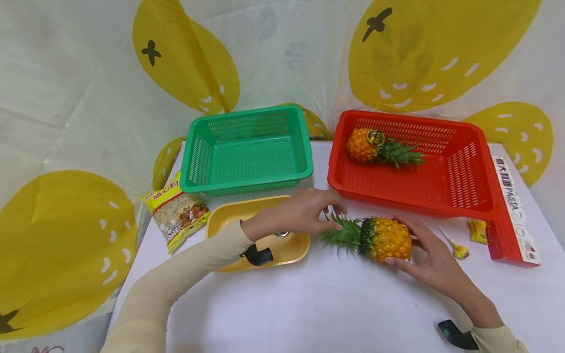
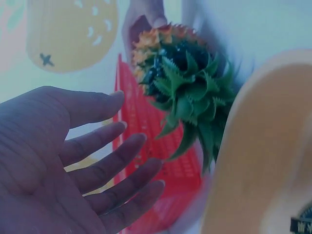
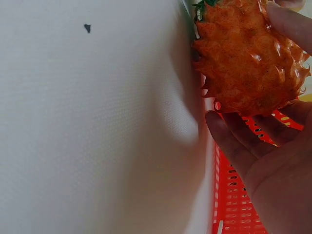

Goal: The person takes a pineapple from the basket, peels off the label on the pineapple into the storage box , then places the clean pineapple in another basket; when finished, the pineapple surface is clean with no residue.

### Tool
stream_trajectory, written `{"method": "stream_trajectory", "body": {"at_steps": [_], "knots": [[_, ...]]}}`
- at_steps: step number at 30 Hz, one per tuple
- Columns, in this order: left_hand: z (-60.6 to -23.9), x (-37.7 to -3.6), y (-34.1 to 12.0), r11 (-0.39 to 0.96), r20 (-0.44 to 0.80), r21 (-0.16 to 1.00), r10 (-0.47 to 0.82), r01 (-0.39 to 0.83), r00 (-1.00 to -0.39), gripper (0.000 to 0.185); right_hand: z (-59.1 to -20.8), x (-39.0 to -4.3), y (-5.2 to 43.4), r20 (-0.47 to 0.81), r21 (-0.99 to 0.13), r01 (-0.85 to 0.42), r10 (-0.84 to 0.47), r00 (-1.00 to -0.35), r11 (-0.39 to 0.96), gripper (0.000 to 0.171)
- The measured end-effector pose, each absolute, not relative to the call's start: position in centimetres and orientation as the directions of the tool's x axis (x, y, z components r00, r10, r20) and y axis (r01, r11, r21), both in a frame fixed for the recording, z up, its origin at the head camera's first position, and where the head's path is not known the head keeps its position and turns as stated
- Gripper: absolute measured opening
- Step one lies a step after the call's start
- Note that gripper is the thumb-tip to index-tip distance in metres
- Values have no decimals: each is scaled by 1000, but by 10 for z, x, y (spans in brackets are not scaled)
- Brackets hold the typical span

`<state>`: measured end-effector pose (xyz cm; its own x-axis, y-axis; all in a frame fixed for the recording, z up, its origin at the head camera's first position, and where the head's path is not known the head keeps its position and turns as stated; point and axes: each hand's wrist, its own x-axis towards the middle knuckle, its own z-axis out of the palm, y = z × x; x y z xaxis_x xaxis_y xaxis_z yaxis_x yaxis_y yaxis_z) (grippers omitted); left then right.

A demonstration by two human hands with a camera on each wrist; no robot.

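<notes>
A yellow pineapple [image 1: 386,239] [image 3: 243,63] lies on its side on the white table [image 1: 309,304], its green crown [image 1: 344,234] [image 2: 190,97] pointing left. My right hand [image 1: 423,251] [image 3: 263,161] holds its body, thumb on the far side and fingers on the near side. My left hand [image 1: 324,212] [image 2: 97,161] hovers at the crown with straight, spread fingers, its fingertips at the leaves and nothing held. A second pineapple [image 1: 375,146] lies inside the red basket [image 1: 468,208] [image 2: 165,180] just behind.
An empty green basket [image 1: 247,184] stands at the back left. A yellow tray [image 1: 229,213] [image 2: 263,146] lies under my left forearm. A snack bag [image 1: 176,213] sits at the left edge. A pasta box [image 1: 512,215], a lollipop [image 1: 459,251] and a yellow candy [image 1: 477,230] lie right.
</notes>
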<state>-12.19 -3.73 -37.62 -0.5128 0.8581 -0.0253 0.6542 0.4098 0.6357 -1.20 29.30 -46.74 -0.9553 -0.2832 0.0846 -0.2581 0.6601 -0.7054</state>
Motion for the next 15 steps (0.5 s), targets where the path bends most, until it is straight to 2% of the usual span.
{"method": "stream_trajectory", "body": {"at_steps": [5, 15], "knots": [[-383, -117, -19, 426, -47, 577, 869, 697, -492, 48, -468, -12, 292, 84, -712, -257, -285, -955, 653, 103], [-399, -105, 14, 482, -67, 439, 859, 758, -508, 83, -466, -10, 290, 75, -725, -244, -277, -958, 644, 103]]}}
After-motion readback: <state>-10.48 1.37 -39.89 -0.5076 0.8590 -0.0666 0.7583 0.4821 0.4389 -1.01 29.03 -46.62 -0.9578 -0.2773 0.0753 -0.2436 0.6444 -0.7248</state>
